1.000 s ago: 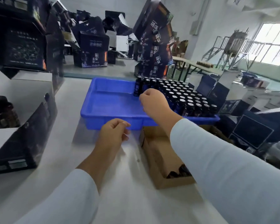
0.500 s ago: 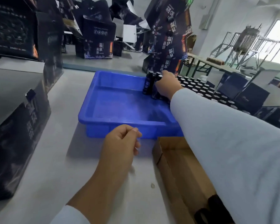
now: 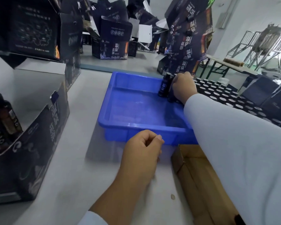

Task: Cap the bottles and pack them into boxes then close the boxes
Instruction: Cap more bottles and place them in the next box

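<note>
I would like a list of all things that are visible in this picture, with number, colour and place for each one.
tray: one, blue, middle of the table.
bottles: many, dark with dark caps, standing in rows in the right part of the tray; one bottle at the left end of the rows.
cardboard box: one, brown, open, on the table just in front of the tray.
printed boxes: several, black, on the left of the table and stacked behind it.
table: one, light grey.
right hand: grips a bottle at the left end of the rows.
left hand: fingers curled, in front of the tray; whether it holds anything cannot be seen.
</note>
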